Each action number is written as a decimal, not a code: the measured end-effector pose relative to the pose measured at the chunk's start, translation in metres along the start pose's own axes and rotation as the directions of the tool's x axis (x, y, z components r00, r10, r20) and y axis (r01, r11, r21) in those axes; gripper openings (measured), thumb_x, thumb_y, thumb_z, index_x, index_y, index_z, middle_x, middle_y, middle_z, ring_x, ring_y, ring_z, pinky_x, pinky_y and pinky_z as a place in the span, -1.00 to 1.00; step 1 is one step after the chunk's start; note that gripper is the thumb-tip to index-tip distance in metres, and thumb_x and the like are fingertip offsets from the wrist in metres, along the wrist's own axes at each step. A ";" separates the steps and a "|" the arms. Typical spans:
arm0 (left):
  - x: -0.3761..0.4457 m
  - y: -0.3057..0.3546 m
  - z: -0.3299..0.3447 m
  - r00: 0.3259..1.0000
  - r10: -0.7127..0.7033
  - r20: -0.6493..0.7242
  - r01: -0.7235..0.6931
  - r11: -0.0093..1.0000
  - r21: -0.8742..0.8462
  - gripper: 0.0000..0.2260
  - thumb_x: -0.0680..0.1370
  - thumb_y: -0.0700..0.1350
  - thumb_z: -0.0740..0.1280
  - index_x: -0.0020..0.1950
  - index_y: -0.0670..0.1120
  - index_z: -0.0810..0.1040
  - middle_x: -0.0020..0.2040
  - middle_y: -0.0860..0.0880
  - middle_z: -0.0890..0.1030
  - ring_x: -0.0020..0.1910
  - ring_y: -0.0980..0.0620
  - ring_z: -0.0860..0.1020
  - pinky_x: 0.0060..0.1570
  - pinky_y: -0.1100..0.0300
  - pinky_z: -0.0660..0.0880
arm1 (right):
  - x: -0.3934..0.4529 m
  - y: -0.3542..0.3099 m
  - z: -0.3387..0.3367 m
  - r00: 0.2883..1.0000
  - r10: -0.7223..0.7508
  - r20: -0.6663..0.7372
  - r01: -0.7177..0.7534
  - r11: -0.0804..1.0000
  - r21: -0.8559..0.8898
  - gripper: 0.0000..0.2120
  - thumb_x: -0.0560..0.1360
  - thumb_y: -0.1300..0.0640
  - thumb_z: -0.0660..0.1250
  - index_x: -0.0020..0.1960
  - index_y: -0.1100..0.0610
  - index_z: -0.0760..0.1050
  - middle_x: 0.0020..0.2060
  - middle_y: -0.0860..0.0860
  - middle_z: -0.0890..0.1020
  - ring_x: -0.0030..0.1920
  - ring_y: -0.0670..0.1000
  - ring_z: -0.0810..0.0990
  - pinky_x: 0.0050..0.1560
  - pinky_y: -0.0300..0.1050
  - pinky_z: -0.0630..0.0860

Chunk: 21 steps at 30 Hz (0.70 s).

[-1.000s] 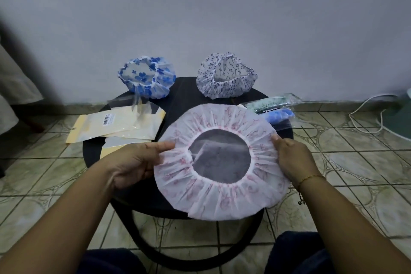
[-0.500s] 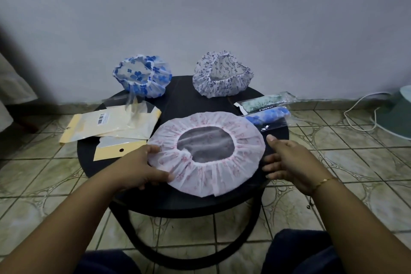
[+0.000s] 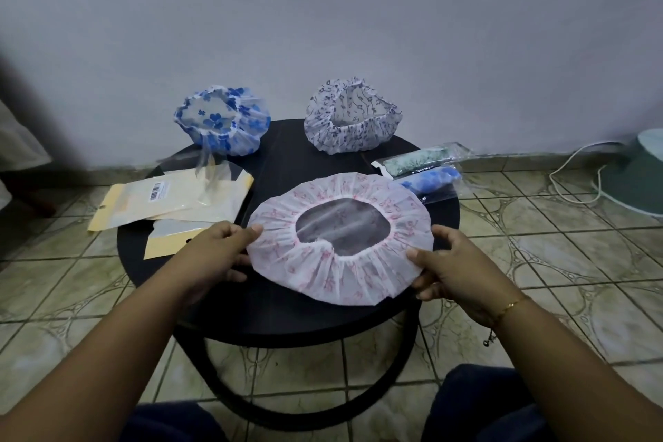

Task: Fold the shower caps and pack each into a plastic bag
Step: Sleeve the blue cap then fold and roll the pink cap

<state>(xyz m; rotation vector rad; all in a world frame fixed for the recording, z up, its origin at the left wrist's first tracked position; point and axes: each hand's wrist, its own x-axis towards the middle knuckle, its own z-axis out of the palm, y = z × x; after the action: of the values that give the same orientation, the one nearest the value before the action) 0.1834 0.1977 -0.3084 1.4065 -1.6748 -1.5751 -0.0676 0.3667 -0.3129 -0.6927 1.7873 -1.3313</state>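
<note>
Pink shower cap [image 3: 344, 273] lies flat on the counter [image 3: 287, 312], left hand [image 3: 215, 255] and right hand [image 3: 452, 269] seemingly pinching opposite edges, ready for folding in half.

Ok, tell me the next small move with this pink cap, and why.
Probably fold it in half: the pink-printed shower cap lies spread flat, opening up, on the round black table, with the left hand and right hand gripping opposite edges, so bringing one edge over suits.

Both arms reach forward, left hand [image 3: 215, 251] and right hand [image 3: 455, 267] with fingers curled, pinching.
</note>
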 end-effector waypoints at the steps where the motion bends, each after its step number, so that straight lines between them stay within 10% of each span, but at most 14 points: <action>1: 0.002 0.000 0.002 1.000 -0.017 0.007 0.018 0.997 -0.080 -0.79 0.52 -0.02 0.36 -0.17 -0.10 0.39 -0.08 -0.14 0.62 -0.18 -0.04 0.56 -0.27 0.12 0.47 | -0.001 0.001 0.000 1.000 -0.009 0.009 0.009 1.000 -0.002 -0.37 0.46 0.26 0.37 0.42 0.09 0.15 -0.19 0.20 0.61 -0.38 0.05 0.55 -0.45 -0.10 0.53; 8: 0.007 -0.001 -0.006 0.976 -0.059 0.207 0.088 0.987 -0.132 -0.67 0.43 -0.39 0.36 0.13 -0.10 0.59 0.14 -0.07 0.62 0.05 -0.10 0.51 0.12 0.02 0.38 | -0.001 0.011 -0.006 0.990 -0.124 0.064 0.128 0.990 -0.058 -0.16 0.44 0.50 0.26 0.48 -0.16 0.08 0.04 0.11 0.62 -0.34 0.01 0.51 -0.50 -0.21 0.47; 11: 0.002 0.001 -0.012 0.989 -0.031 0.143 0.020 0.997 0.071 -0.58 0.40 -0.34 0.43 0.23 -0.10 0.55 0.23 -0.03 0.54 -0.13 0.00 0.52 -0.10 0.17 0.41 | 0.002 0.013 -0.018 0.995 -0.081 0.065 0.087 0.990 -0.111 -0.33 0.45 0.48 0.27 0.43 -0.01 0.28 -0.10 0.05 0.61 -0.43 0.00 0.36 -0.50 -0.24 0.39; 16: -0.005 0.002 -0.019 0.987 0.047 0.156 -0.114 0.883 0.455 -0.46 0.37 -0.12 0.52 0.33 -0.01 0.49 0.27 0.02 0.50 -0.16 0.14 0.51 -0.15 0.30 0.41 | -0.001 0.014 -0.025 0.994 -0.060 0.088 0.076 0.979 -0.191 -0.40 0.45 0.44 0.29 0.39 0.00 0.35 -0.28 0.06 0.51 -0.42 -0.01 0.34 -0.47 -0.25 0.36; 21: -0.009 0.004 -0.026 0.975 0.148 0.164 -0.217 0.771 0.599 -0.35 -0.03 0.54 0.36 -0.08 0.21 0.63 -0.03 0.26 0.57 -0.01 0.25 0.52 0.01 0.30 0.41 | -0.004 0.007 -0.029 0.984 -0.175 0.031 0.174 0.906 -0.386 -0.46 0.44 0.16 0.41 0.37 -0.09 0.37 0.07 -0.01 0.58 -0.07 -0.05 0.55 -0.13 -0.24 0.43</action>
<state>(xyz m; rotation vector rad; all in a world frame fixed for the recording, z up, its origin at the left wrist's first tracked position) 0.2068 0.1925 -0.2952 1.3888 -2.4597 -1.0394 -0.0893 0.3871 -0.3145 -1.0875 2.0570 -1.0950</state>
